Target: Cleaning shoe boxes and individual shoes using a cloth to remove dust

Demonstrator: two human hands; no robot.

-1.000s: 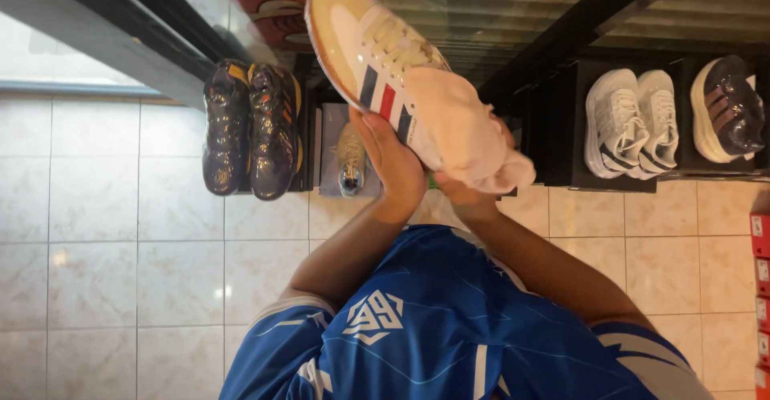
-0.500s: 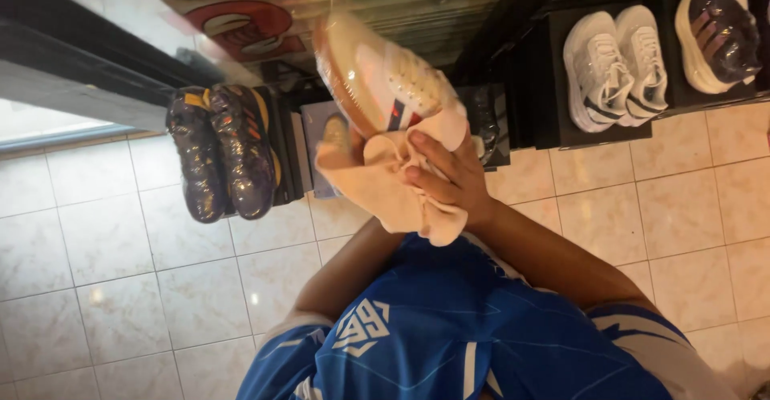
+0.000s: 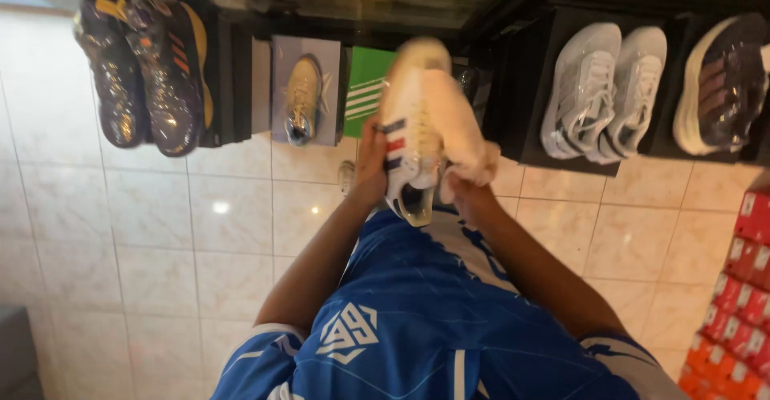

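Note:
A cream sneaker (image 3: 409, 131) with blue and red side stripes is upright in front of me, toe up, above my blue shirt. My left hand (image 3: 370, 163) grips its left side near the heel. My right hand (image 3: 469, 187) presses a pale peach cloth (image 3: 465, 123) against the shoe's right side. The picture is blurred by motion around the shoe.
On the tiled floor (image 3: 160, 248) by a dark shelf stand dark purple shoes (image 3: 144, 63), a single beige shoe on a box (image 3: 303, 95), a green box (image 3: 365, 87), wrapped white sneakers (image 3: 601, 91) and a dark shoe (image 3: 722, 83). Red and orange boxes (image 3: 738, 304) are stacked at right.
The sneaker has turned from tilted to nearly upright. The cloth has moved from under the shoe to its right side. The view has shifted, and both hands stay on the shoe.

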